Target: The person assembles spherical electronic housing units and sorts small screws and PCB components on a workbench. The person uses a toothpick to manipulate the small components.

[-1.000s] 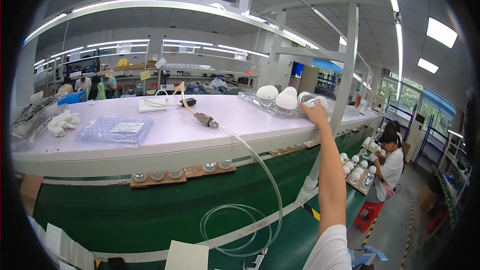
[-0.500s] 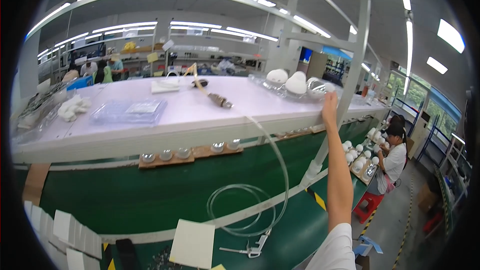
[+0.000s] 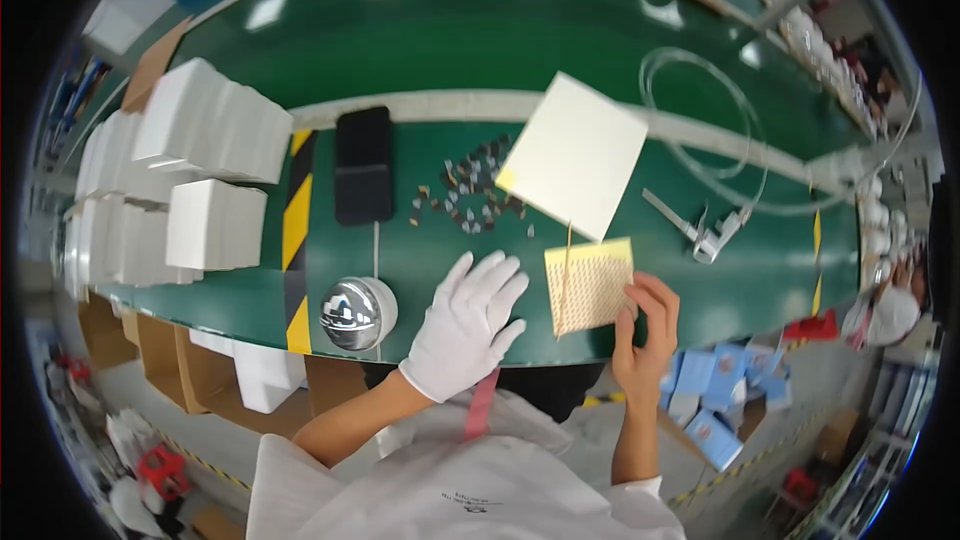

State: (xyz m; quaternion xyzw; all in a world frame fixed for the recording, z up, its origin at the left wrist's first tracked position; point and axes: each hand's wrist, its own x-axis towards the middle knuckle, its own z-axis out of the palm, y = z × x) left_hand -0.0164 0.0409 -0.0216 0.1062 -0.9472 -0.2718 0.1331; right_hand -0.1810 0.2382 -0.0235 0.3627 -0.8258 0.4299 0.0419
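Note:
My left hand (image 3: pixel 468 325), in a white glove, is held palm down by the bench's near edge with fingers outstretched, holding nothing. My bare right hand (image 3: pixel 650 330) has its thumb and forefinger closed on the right edge of a sheet of small labels (image 3: pixel 592 290). This sheet is pale yellow, with rows of tiny marks. A thin brownish stick (image 3: pixel 564 290) lies across its left side. Left of the gloved hand rests a round white part with a mirror-like chrome dome (image 3: pixel 352 314). Small black pieces (image 3: pixel 470 185) are scattered beyond the hands.
A cream square pad (image 3: pixel 575 155) lies behind the label sheet. To the right is an air gun (image 3: pixel 712 238) with a coiled clear hose (image 3: pixel 690 165). A black phone-like object (image 3: pixel 363 165) and stacked white boxes (image 3: pixel 215 225) occupy the left. Blue boxes (image 3: pixel 715 390) are on the floor.
The view has swung down from the raised shelf to the bench. My right hand has left the white rounded items there and now grips the label sheet. My gloved left hand has come into view.

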